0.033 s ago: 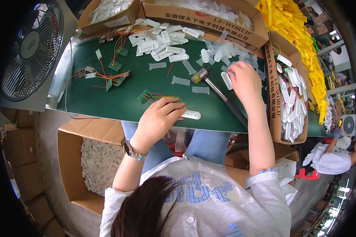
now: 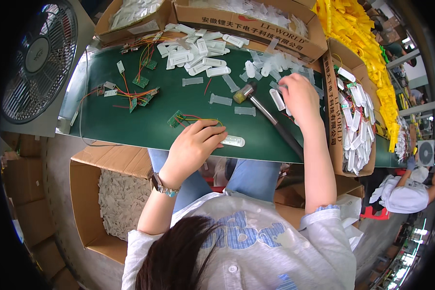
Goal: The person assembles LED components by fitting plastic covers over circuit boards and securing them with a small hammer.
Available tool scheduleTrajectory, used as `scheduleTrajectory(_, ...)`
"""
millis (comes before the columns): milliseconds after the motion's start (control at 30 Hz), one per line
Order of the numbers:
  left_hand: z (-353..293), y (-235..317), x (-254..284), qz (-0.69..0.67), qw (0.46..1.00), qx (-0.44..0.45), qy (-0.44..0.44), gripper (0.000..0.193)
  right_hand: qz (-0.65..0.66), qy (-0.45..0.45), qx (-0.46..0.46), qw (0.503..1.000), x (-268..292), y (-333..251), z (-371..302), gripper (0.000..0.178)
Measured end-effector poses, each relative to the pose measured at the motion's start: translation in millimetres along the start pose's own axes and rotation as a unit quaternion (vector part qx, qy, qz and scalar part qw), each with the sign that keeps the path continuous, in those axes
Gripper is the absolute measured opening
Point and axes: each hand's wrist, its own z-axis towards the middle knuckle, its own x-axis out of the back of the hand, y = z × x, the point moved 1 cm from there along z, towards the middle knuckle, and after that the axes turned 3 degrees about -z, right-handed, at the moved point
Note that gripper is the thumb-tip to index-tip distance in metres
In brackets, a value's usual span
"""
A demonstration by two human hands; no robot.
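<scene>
My left hand [image 2: 195, 142] rests at the front edge of the green table with its fingers closed over one end of a white plastic casing [image 2: 234, 140]. Red and yellow wires run from under those fingers to a small green circuit board [image 2: 176, 119]. At the right, my right hand [image 2: 300, 100] has its fingers curled down beside another white casing [image 2: 277, 99] and a heap of translucent plastic strips [image 2: 281, 65]. What its fingertips pinch, if anything, is hidden. Between the hands lies a hammer [image 2: 266, 112], with its dark handle passing below the right forearm.
White casings [image 2: 198, 50] are piled at the back. Wired circuit boards [image 2: 140, 81] lie at the left, near a fan [image 2: 38, 60]. A carton [image 2: 334, 104] of wired casings stands at the right; another carton [image 2: 256, 29] is behind. Loose strips [image 2: 221, 99] lie mid-table. A co-worker [image 2: 403, 191] sits far right.
My right hand has shifted very slightly beside the white casing. My left hand and the casing under it stay in place.
</scene>
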Motion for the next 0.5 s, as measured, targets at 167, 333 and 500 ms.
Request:
scheduleTrajectory(167, -0.9, -1.3, 0.0, -0.006, 1.000, 0.004, 0.001, 0.027, 0.000, 0.021, 0.013, 1.000, -22.3, -4.8, 36.3, 0.014)
scheduleTrajectory(333, -1.0, -2.2, 0.8, -0.003, 1.000, 0.001, -0.004, 0.027, -0.004, -0.050, 0.047, 0.998, -29.4, 3.4, 59.1, 0.006)
scheduleTrajectory(500, -1.0, -3.6, -0.7, 0.002, 1.000, -0.003, -0.009, 0.026, 0.029, -0.023, 0.124, 0.992, -30.8, 16.2, 62.1, 0.017)
